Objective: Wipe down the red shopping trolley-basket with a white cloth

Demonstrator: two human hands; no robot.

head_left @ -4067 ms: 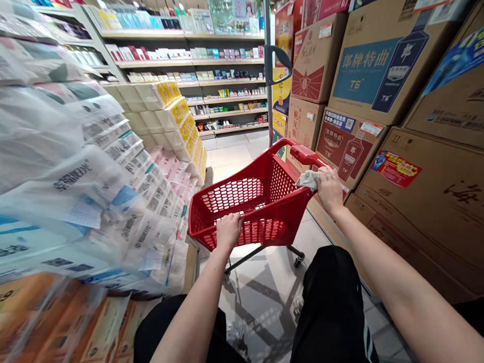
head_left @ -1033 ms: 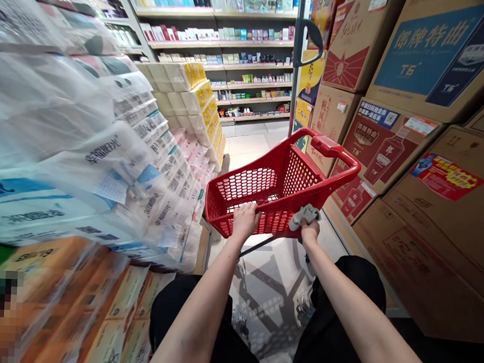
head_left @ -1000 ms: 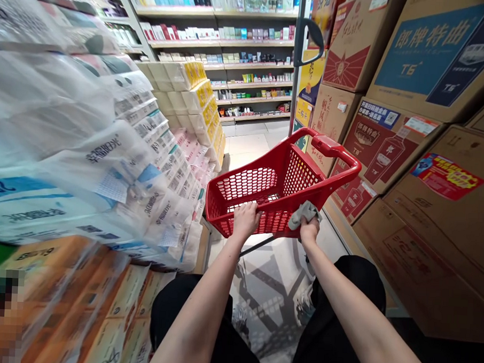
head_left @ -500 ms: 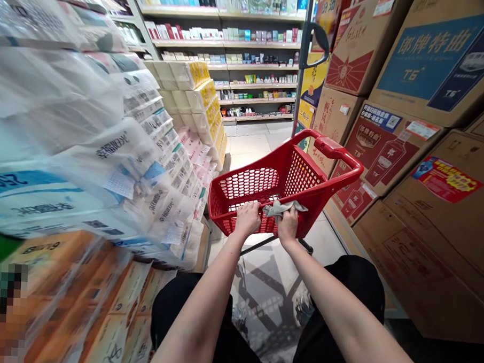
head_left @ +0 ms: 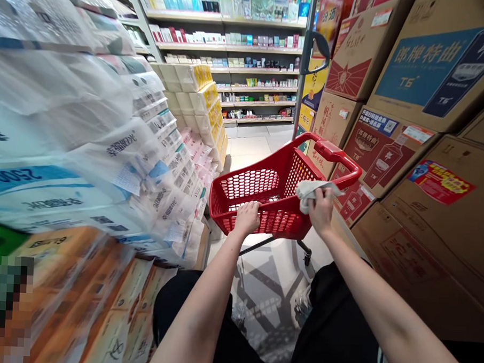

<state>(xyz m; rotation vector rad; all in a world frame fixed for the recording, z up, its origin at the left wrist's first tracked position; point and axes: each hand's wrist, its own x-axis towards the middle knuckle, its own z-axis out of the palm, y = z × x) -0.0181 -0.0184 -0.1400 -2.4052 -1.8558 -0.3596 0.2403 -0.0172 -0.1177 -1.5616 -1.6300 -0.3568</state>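
Note:
A red plastic shopping cart with perforated sides stands sideways in front of me, its handle toward the right. My left hand is closed over the near rim of the basket, left of its middle. In my right hand is a pale grey cloth, pressed against the near rim close to the handle end. Part of the cloth sticks out past my fingers on both sides. Nothing shows inside the basket except its perforated floor.
Stacked tissue packs in plastic rise on the left, with orange packs lower down. Cardboard cartons are piled on the right. Shelves of small boxes and bottles stand at the back, beyond the tiled floor.
My right hand has slid the cloth rightward and up along the near rim toward the handle. My left hand stays on the rim, and the cart has barely shifted.

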